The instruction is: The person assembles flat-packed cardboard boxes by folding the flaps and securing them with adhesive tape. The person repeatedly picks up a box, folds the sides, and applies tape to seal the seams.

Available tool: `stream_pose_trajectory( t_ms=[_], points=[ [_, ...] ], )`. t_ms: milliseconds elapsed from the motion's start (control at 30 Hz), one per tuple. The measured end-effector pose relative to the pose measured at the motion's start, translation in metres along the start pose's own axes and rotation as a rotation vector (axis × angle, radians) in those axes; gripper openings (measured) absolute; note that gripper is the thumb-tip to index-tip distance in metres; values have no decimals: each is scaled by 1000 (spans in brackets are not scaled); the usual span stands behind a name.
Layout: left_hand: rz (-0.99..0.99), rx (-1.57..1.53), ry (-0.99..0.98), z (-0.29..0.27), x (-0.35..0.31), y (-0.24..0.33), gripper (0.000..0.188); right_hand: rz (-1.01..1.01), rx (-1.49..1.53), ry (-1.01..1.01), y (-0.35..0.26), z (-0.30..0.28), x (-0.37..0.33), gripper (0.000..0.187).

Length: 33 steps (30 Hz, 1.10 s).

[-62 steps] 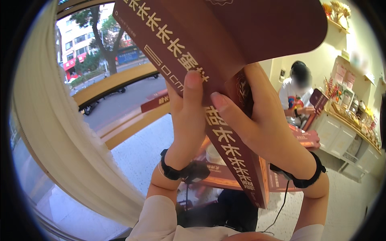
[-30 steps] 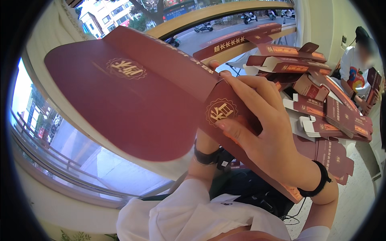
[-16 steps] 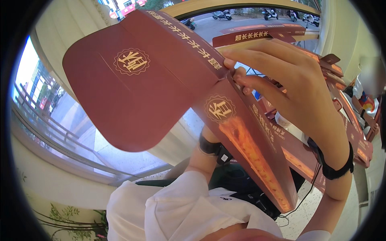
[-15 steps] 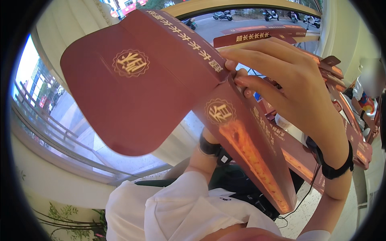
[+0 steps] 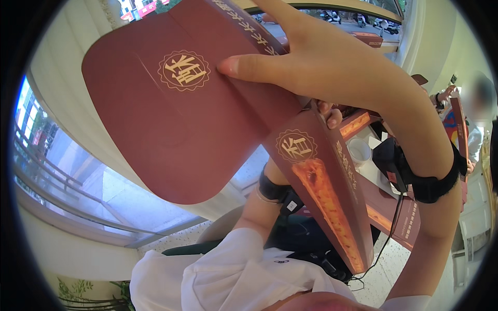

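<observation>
A long maroon cardboard box (image 5: 340, 207) with an orange food picture slants in front of me, narrowing toward its lower end. At its upper end a wide, rounded maroon flap (image 5: 171, 129) spreads out to the left. My left hand (image 5: 332, 118) is mostly hidden behind the box; its fingertips curl round the right edge. Over the top reaches my right hand (image 5: 332, 57), its thumb pressed on the crease beside the flap and its other fingers stretched toward the upper frame edge, partly cut off. Both wrists wear black straps.
Several similar maroon boxes (image 5: 386, 217) lie on the table behind, near a clear plastic cup (image 5: 359, 151). A black cable (image 5: 392, 233) hangs from my right wrist device. At the far right another person (image 5: 474, 119) handles a maroon box. A window (image 5: 67, 155) is at left.
My right hand has moved up and left from the box's corner fold, its thumb now on the crease by the flap. The box has shifted slightly; the other person now raises a box.
</observation>
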<state>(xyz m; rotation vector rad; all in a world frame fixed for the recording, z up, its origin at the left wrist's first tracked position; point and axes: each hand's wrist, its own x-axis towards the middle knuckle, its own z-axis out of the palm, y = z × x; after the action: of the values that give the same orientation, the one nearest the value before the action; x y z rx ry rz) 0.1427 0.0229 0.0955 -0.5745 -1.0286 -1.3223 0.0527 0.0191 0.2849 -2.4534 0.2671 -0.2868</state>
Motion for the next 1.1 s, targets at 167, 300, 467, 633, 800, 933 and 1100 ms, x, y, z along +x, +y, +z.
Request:
stream_pose_trajectory(
  t_ms=[167, 300, 467, 633, 800, 933, 1100],
  points=[
    [-45, -132, 201, -8, -7, 7, 30, -66, 58, -17, 6, 2, 5, 72],
    [-14, -71, 181, -6, -6, 15, 29, -63, 146, -98, 6, 2, 12, 69],
    [18, -120, 71, -6, -1, 16, 30, -160, 163, -208, 14, -7, 16, 69],
    [53, 46, 199, -9, -7, 8, 40, -292, 136, -8, 45, 12, 24, 67],
    [116, 702, 454, -64, -17, 23, 51, 37, 30, 311, 76, 49, -10, 87],
    [244, 494, 825, -36, -3, 40, 74, 216, -95, 335, 74, 89, -106, 113],
    [167, 398, 775, 2, 3, 11, 55, 307, -359, 515, 98, 162, -159, 100]
  ],
)
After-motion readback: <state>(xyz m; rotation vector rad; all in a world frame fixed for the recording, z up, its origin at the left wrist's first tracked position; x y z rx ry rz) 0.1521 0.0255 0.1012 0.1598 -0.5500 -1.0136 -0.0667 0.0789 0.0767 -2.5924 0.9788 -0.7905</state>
